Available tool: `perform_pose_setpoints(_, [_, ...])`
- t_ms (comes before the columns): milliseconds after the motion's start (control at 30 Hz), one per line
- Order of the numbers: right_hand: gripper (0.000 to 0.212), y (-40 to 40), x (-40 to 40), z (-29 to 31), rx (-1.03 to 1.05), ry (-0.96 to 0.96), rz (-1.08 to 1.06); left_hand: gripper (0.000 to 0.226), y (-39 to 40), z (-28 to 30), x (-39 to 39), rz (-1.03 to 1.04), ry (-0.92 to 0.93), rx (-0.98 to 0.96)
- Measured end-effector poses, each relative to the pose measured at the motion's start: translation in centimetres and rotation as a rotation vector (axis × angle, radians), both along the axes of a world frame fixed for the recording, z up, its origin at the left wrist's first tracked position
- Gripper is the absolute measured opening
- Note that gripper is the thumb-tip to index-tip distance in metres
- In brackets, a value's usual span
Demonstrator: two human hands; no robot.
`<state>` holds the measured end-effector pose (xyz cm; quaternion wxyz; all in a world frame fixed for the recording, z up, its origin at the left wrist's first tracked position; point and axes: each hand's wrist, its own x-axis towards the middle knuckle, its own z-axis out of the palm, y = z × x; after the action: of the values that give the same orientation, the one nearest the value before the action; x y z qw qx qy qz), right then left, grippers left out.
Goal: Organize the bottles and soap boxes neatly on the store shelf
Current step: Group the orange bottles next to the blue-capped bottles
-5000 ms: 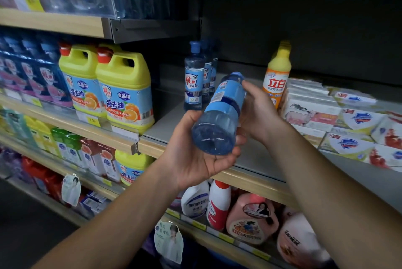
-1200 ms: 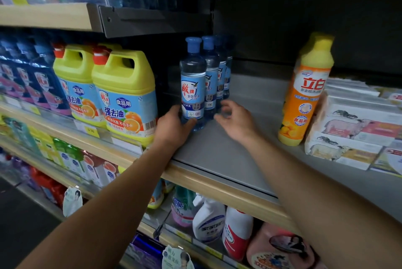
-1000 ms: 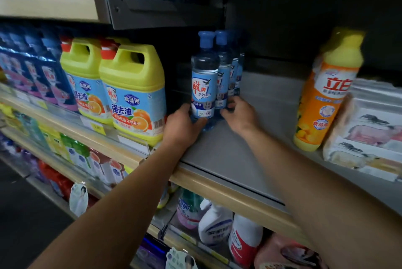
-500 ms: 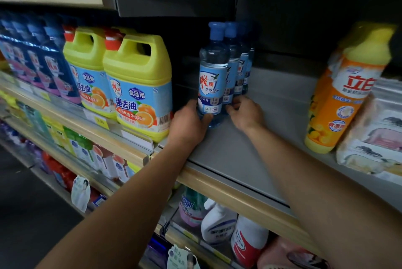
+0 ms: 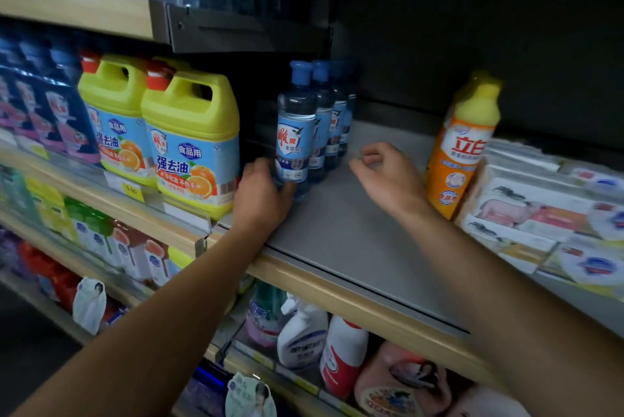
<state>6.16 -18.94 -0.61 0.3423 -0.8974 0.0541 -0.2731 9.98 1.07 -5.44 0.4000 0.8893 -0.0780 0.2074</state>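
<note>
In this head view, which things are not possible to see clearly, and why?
- Row of blue bottles: the front blue bottle hides those behind, so their count is unclear.
- Left hand: its fingers go behind the front bottle's base; the grip is unclear.
- Soap boxes: cut off by the right edge, prints blurred.
- Price tag: too blurred to read.

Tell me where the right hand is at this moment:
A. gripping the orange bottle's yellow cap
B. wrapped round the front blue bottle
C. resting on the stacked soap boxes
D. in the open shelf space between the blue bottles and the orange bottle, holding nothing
D: the right hand sits loosely curled over the grey shelf, apart from the front blue bottle and short of the orange bottle.
</note>
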Motion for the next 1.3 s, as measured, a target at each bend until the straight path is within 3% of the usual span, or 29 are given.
perform_pose_setpoints(133, [0.016, -2.3, -4.8, 4.1, -0.06, -0.351, -0.086, 0.039, -1.9, -0.2, -2.9, -0.065, -0.061, 0.048])
perform_pose_setpoints(267, [0.027, -5.4, -7.2, 7.5, -0.207, -0.543, -0.272, 0.048, -4.4, -0.6, -4.9, -0.247, 0.028, 0.187])
perform_pose_setpoints(367, [0.044, -7.6, -6.8, 9.5, -0.277, -0.315, -0.42, 0.044, -5.4, -1.3, -5.7, -0.34, -0.03, 0.468])
perform_pose_setpoints(467, [0.047, -8.8, -5.6, 10.5, -0.236, -0.04, -0.322, 0.043, -5.1, -1.6, -5.6, -0.369, -0.077, 0.569])
perform_pose_setpoints(667, [0.034, -5.9, -6.5, 9.2, -0.213, -0.217, -0.129, 0.049, -4.8, -1.7, -5.4, -0.375, -0.046, 0.312])
perform_pose_setpoints(800, [0.03, -2.2, -7.3, 9.0, -0.272, -0.307, 0.058, 0.07, -4.2, -1.2, -5.7, -0.49, 0.074, 0.096])
perform_pose_setpoints(900, [0.025, -0.1, -6.9, 9.8, -0.06, -0.31, 0.145, 0.08, -3.9, -0.9, -6.7, -0.636, 0.084, -0.009])
perform_pose_setpoints(1100, [0.008, 1.7, -4.9, 10.3, 0.252, -0.231, 0.103, 0.052, -3.0, -0.8, -7.5, -0.654, 0.132, -0.344])
perform_pose_setpoints(1167, [0.009, 1.7, -4.3, 9.8, 0.316, -0.137, 0.09, 0.054, -2.8, -0.5, -7.6, -0.688, 0.188, -0.406])
perform_pose_setpoints(1300, [0.016, 1.9, -3.9, 7.3, 0.709, 0.155, 0.212, 0.067, -2.1, -0.2, -6.8, -0.739, 0.382, -0.577])
